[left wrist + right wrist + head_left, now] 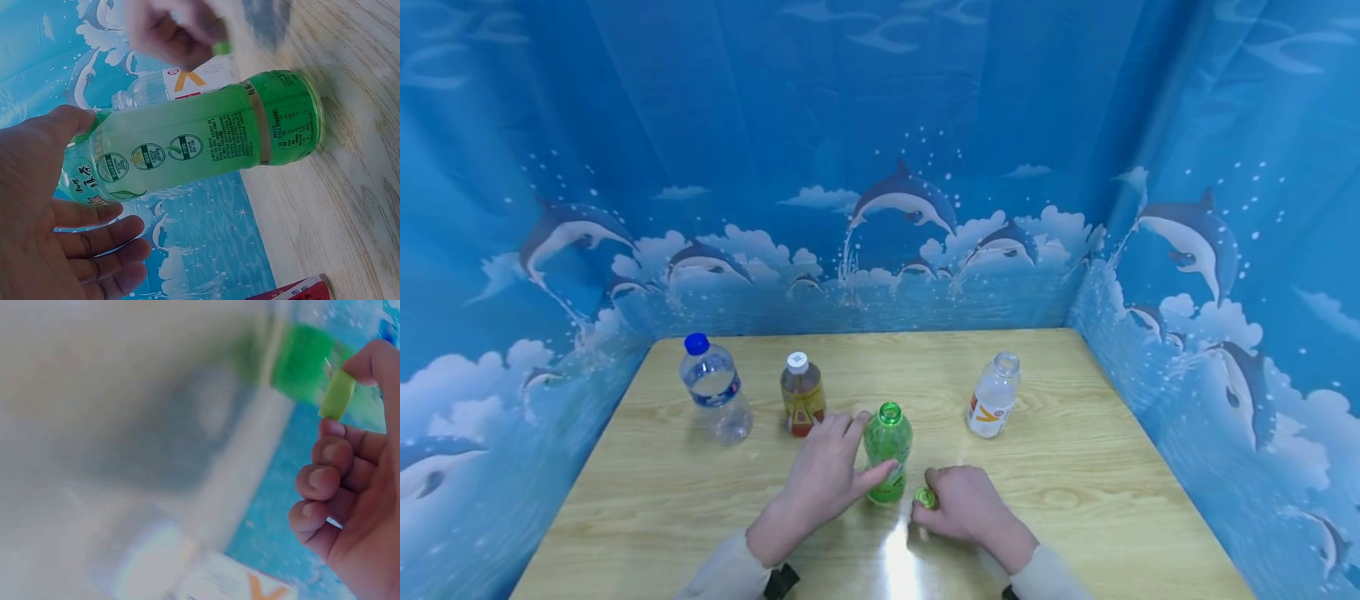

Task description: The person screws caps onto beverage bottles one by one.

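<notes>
Head view: right hand (966,504) pinches round green cap (925,497) beside translucent green bottle (887,450).

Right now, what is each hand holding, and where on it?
The right hand pinches the green cap by its rim. The left hand lies open against the side of the uncapped green bottle, not gripping it.
</notes>
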{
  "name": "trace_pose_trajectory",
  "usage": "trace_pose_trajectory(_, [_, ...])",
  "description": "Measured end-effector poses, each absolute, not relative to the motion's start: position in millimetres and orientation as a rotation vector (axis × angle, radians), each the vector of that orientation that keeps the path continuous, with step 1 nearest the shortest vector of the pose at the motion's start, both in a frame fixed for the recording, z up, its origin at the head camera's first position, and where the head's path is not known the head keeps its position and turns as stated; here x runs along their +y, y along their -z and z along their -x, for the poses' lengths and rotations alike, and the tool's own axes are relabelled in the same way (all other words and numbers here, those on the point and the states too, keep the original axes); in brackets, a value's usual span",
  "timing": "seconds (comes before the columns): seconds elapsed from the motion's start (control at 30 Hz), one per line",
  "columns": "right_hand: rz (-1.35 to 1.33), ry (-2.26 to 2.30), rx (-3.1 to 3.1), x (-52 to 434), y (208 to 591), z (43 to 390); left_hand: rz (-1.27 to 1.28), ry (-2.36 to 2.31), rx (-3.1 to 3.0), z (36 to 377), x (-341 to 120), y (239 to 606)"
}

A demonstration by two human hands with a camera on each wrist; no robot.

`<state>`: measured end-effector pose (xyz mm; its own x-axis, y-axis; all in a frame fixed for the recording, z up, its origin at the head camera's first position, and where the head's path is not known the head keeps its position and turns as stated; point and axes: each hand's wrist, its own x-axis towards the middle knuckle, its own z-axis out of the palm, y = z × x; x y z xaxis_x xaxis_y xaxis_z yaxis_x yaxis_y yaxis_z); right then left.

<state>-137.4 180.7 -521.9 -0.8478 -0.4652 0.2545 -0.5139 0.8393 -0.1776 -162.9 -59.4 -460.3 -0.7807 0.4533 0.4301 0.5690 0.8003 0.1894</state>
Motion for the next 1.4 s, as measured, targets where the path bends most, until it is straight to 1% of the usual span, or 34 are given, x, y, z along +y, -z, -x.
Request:
trace_pose_trajectory(0.13, [-0.733, -0.373, -2.747, 190, 501, 152, 0.775, 0.449, -2.633, 163, -60, 461])
trace_pose_trajectory(0.33, [-0.737, -0.426, -2.599, 197, 455, 168, 0.776, 0.449, -2.619, 164, -60, 462])
trace_pose_trajectory(0.5, [-0.789, -0.466, -2.590, 194, 422, 177, 0.784, 0.434, -2.602, 165, -61, 462])
trace_pose_trajectory(0.67, [-0.842, -0.452, -2.570, 185, 400, 185, 0.782, 0.431, -2.610, 165, -61, 463])
trace_pose_trajectory(0.9, [-0.936, -0.469, -2.599, 167, 382, 189, 0.796, 0.411, -2.573, 166, -62, 463])
trace_pose_trajectory(1.13, [-1.004, -0.453, -2.608, 152, 378, 192, 0.796, 0.442, -2.613, 165, -62, 463])
trace_pose_trajectory(1.4, [-1.010, -0.446, -2.667, 144, 374, 194, 0.789, 0.425, -2.626, 164, -62, 462])
